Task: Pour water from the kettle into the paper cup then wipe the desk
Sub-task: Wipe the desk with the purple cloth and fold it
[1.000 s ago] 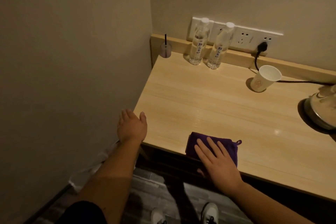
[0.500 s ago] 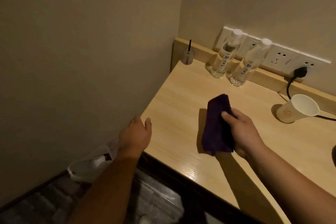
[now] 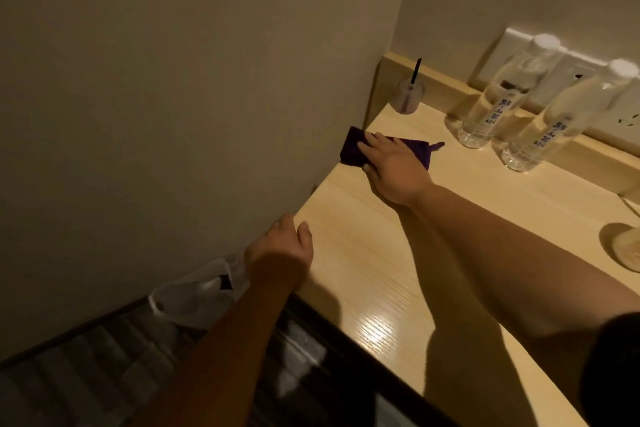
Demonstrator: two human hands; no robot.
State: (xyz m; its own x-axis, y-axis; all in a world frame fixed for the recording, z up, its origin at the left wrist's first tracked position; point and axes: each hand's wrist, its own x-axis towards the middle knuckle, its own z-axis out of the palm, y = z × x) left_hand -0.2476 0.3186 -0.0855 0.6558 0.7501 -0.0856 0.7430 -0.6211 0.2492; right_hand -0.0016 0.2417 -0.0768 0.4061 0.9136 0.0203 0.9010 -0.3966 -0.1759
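Dim corner, pale wood desk (image 3: pixel 363 263) tight against the wall. My right hand (image 3: pixel 393 168) lies flat on the purple cloth (image 3: pixel 353 149), fingers spread, pressing it down at the desk's far left edge rather than gripping it. My left hand (image 3: pixel 280 250) rests loosely open on the near corner, holding nothing. 2 water bottles (image 3: pixel 491 107) stand just beside the cloth's path, so I'd sweep with even pressure and curve short of them. Only the paper cup (image 3: pixel 628 246) base shows, far right; kettle out of view.
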